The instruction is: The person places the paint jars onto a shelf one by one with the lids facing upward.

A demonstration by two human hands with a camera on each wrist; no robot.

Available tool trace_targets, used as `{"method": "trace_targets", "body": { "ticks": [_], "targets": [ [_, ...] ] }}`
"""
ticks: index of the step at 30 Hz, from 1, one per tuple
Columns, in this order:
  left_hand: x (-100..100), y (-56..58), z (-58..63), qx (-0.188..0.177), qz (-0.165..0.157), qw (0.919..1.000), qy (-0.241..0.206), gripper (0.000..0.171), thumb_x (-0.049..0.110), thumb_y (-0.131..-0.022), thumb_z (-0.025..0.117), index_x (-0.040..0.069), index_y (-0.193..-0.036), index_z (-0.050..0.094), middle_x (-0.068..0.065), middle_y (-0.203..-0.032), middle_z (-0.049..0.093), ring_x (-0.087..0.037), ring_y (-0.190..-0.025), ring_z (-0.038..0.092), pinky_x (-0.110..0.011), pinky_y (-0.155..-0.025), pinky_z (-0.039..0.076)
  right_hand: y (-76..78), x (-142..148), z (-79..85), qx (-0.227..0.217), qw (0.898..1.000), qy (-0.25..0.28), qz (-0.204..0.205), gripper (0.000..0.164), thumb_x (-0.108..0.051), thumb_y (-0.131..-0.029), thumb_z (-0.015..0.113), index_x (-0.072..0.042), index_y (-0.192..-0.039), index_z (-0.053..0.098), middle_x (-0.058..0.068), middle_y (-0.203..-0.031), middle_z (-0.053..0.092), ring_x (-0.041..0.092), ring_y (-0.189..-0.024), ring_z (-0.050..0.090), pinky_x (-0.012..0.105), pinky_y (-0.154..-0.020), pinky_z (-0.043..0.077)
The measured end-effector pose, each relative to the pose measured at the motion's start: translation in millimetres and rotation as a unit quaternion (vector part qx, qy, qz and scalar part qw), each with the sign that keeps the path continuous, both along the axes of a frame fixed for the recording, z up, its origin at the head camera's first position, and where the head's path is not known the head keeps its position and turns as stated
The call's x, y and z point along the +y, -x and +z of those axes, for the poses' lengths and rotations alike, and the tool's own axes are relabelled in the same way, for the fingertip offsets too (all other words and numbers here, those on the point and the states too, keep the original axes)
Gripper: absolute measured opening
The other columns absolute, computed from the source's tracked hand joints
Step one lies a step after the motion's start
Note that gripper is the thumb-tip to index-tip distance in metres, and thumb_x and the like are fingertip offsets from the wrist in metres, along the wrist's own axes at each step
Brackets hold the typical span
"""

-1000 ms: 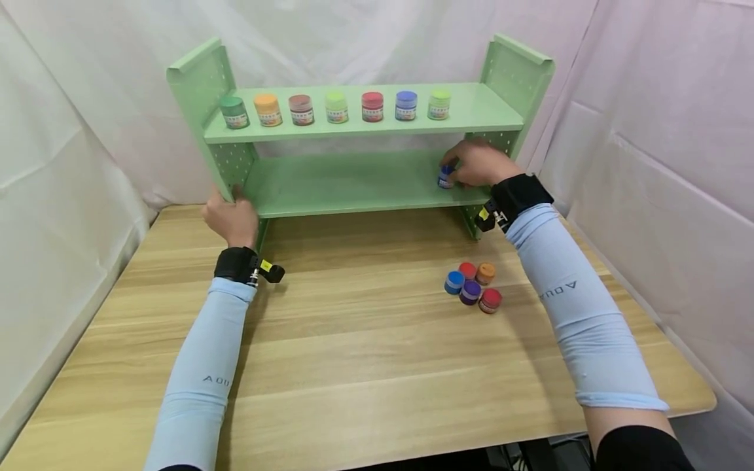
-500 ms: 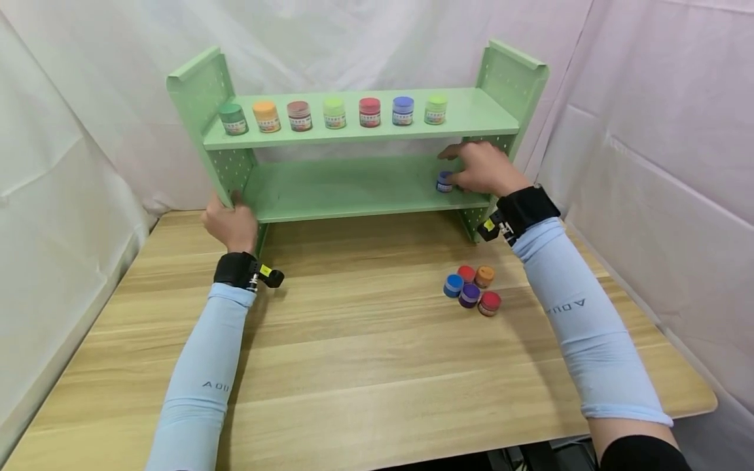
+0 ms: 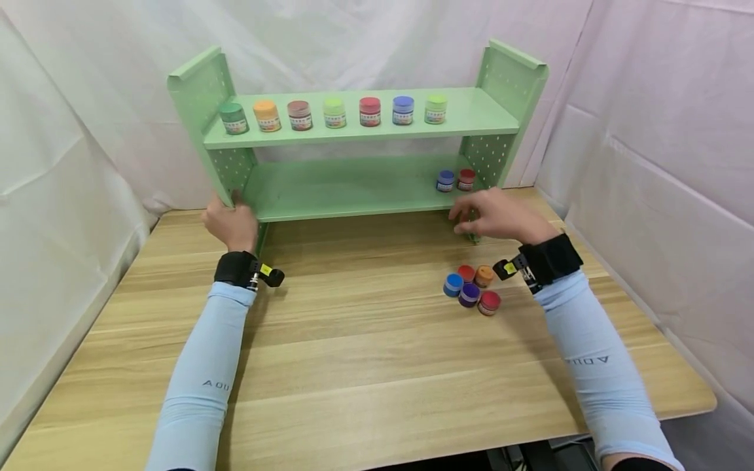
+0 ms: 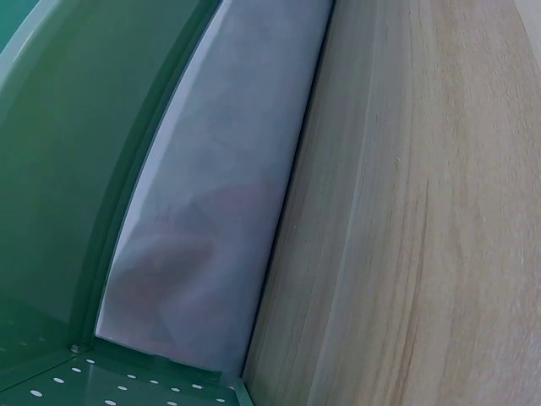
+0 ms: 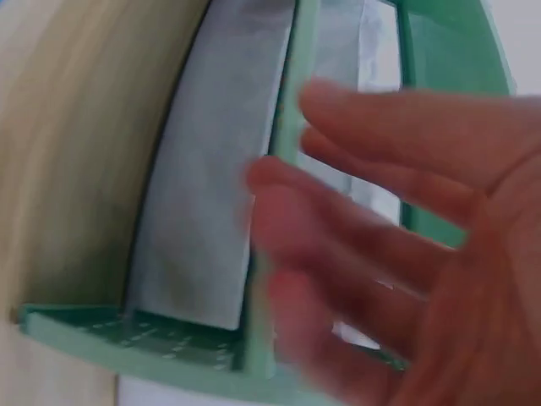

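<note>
A green two-tier shelf point(image 3: 353, 133) stands on the wooden table. At its left side panel, my left hand point(image 3: 232, 226) grips the lower edge, with most fingers hidden. My right hand point(image 3: 501, 214) hovers in front of the lower shelf's right end, fingers loosely bent and holding nothing; the right wrist view shows the same hand point(image 5: 397, 228) blurred. On the lower shelf a small blue jar point(image 3: 445, 181) sits beside a small red jar point(image 3: 466, 180). Below the hand, several jars cluster on the table, among them a purple jar point(image 3: 469, 295) and an orange-lidded jar point(image 3: 485, 275).
Several jars line the upper shelf, from a dark green jar point(image 3: 233, 119) at left to a lime jar point(image 3: 436, 109) at right. White cloth point(image 3: 648, 131) hangs behind and at both sides. The wooden table point(image 3: 353, 366) extends toward me.
My right hand has let go of the jars on the lower shelf and drawn back toward me, uncovering the red jar beside the blue one. The left hand stays at the side panel.
</note>
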State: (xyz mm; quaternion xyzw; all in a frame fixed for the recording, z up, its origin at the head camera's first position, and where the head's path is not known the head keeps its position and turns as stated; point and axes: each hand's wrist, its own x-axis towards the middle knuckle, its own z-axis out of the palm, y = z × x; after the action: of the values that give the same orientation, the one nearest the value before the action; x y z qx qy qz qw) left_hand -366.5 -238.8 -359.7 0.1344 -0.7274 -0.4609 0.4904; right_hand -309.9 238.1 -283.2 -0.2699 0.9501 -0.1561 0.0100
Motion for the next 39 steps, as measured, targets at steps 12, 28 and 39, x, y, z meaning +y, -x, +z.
{"method": "trace_targets", "body": {
  "ticks": [12,28,39],
  "targets": [
    [1.7,0.6,-1.4,-0.002,0.001,0.9999,-0.012,0.025,0.007,-0.096,0.066,0.008,-0.117,0.078,-0.013,-0.117,0.077,-0.025,-0.110,0.075,-0.042,-0.096,0.058,-7.3,35.9,-36.6,-0.254,0.966,-0.041,0.001,0.043,-0.012,-0.088,0.079,0.001,-0.127,0.065,0.020,-0.112,0.074,0.022,-0.094,0.071,0.042,-0.079,0.060],
    [-0.7,-0.5,-0.5,0.002,-0.008,0.9999,-0.012,0.025,0.004,-0.096,0.064,0.008,-0.117,0.077,-0.011,-0.118,0.077,-0.022,-0.111,0.075,-0.040,-0.097,0.059,-2.9,32.0,-42.3,-0.320,0.946,-0.034,-0.046,0.026,0.000,-0.084,0.076,-0.002,-0.109,0.068,0.010,-0.100,0.070,0.014,-0.076,0.061,0.032,-0.070,0.056],
    [0.2,1.0,-0.9,0.003,-0.014,0.9998,-0.014,0.026,0.003,-0.096,0.064,0.009,-0.118,0.077,-0.011,-0.119,0.076,-0.022,-0.112,0.075,-0.038,-0.098,0.058,9.9,25.2,-42.3,-0.314,0.947,-0.045,-0.050,0.025,0.000,-0.087,0.073,-0.005,-0.112,0.070,0.011,-0.102,0.070,0.017,-0.081,0.061,0.032,-0.072,0.056]
  ]
}}
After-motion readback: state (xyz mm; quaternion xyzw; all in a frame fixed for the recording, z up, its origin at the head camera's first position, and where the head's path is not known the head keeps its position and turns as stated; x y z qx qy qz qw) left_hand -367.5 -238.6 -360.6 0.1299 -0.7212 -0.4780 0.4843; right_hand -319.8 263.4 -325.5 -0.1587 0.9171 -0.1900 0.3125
